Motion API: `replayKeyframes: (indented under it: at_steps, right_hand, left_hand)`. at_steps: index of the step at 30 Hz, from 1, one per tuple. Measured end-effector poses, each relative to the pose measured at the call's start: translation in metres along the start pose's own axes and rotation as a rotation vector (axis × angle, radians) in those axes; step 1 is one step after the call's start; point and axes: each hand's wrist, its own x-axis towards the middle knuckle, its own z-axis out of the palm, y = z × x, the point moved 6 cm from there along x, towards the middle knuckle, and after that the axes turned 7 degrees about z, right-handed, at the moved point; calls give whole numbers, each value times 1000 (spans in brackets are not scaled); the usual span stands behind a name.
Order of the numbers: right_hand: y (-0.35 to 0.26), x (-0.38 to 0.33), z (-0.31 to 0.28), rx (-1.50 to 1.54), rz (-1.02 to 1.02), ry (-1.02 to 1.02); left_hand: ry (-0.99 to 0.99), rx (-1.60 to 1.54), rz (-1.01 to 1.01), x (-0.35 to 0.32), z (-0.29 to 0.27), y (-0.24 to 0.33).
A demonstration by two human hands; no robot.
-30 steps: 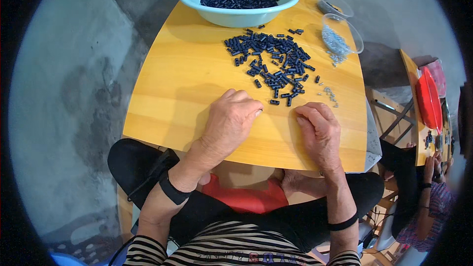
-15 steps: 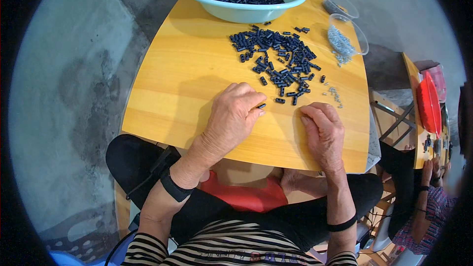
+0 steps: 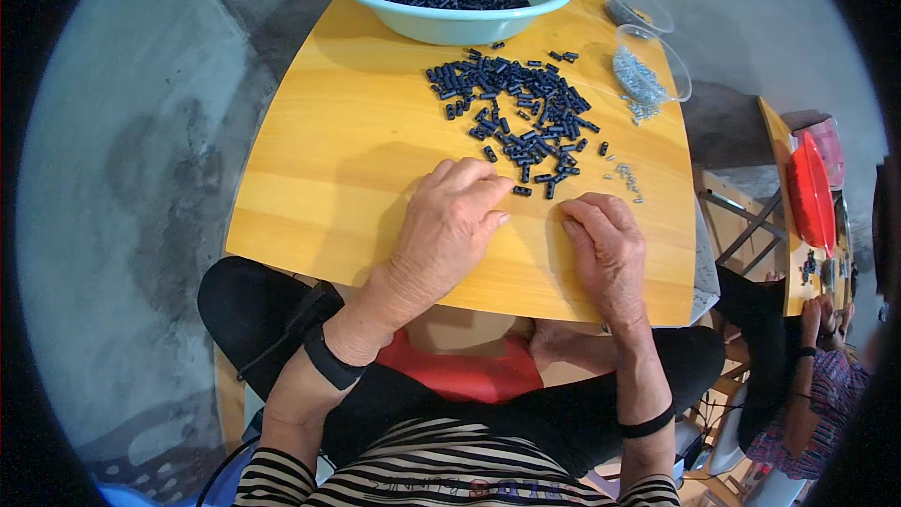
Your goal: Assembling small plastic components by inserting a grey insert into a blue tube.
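Note:
My left hand (image 3: pixel 452 216) is over the table, just left of the near end of a loose pile of short black cylindrical pieces (image 3: pixel 554 117). Its fingers are curled and its thumb is close under the index finger; whatever they hold is hidden. One black piece with holes (image 3: pixel 522 192) lies right by its index fingertip. To the right, my right hand (image 3: pixel 608 239) rests at the table with fingers and thumb pinched together, and what is between them cannot be seen. Small silvery metal bits (image 3: pixel 629 180), probably screws, lie scattered beyond it.
A light-blue basin (image 3: pixel 460 28) full of black pieces stands at the table's far edge. Two clear plastic tubs are at the far right, one (image 3: pixel 680 80) tipped with silvery bits spilling out. A person (image 3: pixel 826 404) sits at another table with a red basin (image 3: pixel 812 192).
The black piece that showed at my left fingertips is no longer visible there. My right hand keeps its pinched pose. The whole view has shifted slightly.

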Motion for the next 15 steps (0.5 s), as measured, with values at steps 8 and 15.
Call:
replayKeyframes:
  at_steps: [8,15]
  right_hand:
    - [3,-1,0,2,-34,6]
    - [5,-1,0,-4,-37,-3]
  left_hand:
    - [21,195,100,4,17,15]
    - [55,279,168,5,22,18]
